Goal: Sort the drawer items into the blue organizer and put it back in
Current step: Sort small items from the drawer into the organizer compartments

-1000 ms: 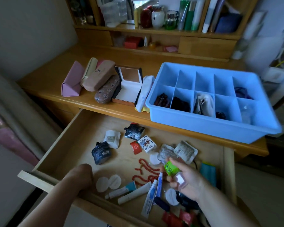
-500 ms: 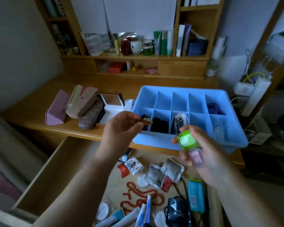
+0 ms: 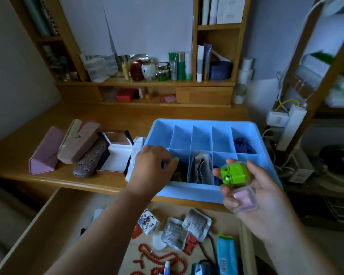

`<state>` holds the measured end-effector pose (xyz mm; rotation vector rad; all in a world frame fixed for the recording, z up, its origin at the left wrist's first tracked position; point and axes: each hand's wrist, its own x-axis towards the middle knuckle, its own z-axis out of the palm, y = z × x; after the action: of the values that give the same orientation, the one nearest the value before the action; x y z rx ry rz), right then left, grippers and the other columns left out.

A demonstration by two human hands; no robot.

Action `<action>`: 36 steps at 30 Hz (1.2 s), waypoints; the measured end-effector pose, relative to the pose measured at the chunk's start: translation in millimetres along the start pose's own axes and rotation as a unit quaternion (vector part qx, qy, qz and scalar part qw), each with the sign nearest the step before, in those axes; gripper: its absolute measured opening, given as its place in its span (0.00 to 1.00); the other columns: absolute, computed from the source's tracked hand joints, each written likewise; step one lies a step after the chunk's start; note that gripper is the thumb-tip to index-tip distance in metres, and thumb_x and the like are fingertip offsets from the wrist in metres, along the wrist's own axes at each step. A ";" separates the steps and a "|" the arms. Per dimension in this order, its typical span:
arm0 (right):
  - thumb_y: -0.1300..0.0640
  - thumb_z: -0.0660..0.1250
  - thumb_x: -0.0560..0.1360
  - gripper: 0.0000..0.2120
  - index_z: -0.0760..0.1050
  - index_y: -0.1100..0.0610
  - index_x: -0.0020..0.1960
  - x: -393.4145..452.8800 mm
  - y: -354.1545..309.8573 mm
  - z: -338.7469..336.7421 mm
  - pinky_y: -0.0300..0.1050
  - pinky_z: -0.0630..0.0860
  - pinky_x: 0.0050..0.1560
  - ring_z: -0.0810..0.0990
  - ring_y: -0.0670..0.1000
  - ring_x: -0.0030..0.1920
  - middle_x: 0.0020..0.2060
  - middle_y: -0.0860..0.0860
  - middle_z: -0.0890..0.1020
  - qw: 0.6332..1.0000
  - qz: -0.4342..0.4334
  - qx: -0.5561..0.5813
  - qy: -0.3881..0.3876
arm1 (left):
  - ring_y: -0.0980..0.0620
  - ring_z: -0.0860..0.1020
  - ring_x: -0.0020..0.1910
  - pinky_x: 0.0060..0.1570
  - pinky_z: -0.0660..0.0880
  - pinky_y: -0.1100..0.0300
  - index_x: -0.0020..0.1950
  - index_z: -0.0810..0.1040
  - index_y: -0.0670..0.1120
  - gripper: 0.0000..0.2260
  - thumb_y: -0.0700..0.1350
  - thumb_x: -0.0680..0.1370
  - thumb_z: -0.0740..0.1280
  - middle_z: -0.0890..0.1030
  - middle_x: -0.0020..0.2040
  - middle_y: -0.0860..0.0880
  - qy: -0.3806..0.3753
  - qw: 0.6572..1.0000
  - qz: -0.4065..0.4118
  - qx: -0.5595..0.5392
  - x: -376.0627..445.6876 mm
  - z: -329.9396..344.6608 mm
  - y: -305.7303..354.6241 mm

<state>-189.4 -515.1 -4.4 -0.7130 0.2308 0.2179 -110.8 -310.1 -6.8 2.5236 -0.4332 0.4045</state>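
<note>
Left hand: your left hand (image 3: 151,165) reaches into the front-left compartment, fingers curled; whether it holds anything I cannot tell.
Organizer: the blue organizer (image 3: 195,192) sits on the bench, partly filled, back row mostly bare.
Right hand: your right hand (image 3: 252,197) grips a green case (image 3: 233,173) and a clear pink box (image 3: 244,198).
Drawer: the drawer (image 3: 54,207) holds many packets (image 3: 173,231); most sorting remains.

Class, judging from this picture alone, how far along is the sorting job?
Roughly midway. Done: several organizer compartments already hold items. In hand: the left hand reaches into a front compartment; the right hand holds a green case and a pink case. Left: packets and beads remain in the drawer; the organizer is still on the desk.
</note>
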 end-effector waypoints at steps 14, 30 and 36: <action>0.50 0.73 0.70 0.16 0.76 0.53 0.55 99.4 -122.0 -14.3 0.40 0.73 0.39 0.78 0.50 0.43 0.48 0.51 0.79 0.652 -0.192 -0.717 0.153 | 0.52 0.77 0.50 0.44 0.71 0.62 0.55 0.79 0.46 0.10 0.42 0.75 0.69 0.80 0.48 0.52 0.081 0.995 -0.037 -0.039 8.2 30.5 7.0; 0.36 0.49 0.79 0.28 0.78 0.54 0.56 146.8 -106.9 -14.3 0.38 0.70 0.36 0.77 0.46 0.41 0.48 0.50 0.79 0.833 -0.119 -0.515 0.166 | 0.56 0.75 0.49 0.42 0.66 0.69 0.56 0.79 0.47 0.09 0.44 0.76 0.68 0.77 0.46 0.57 0.098 0.993 -0.040 -0.053 9.0 32.2 3.7; 0.43 0.52 0.81 0.18 0.77 0.52 0.51 120.5 -84.7 -12.4 0.31 0.72 0.41 0.78 0.52 0.53 0.52 0.53 0.81 0.830 -0.265 -0.467 0.152 | 0.52 0.77 0.52 0.46 0.68 0.65 0.56 0.79 0.45 0.09 0.46 0.78 0.64 0.81 0.50 0.51 0.109 0.988 -0.062 -0.089 10.2 27.8 9.4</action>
<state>-53.0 -571.5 4.9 -1.7635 0.2129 -0.3617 -99.8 -335.3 -21.2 2.2881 -0.2171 0.5601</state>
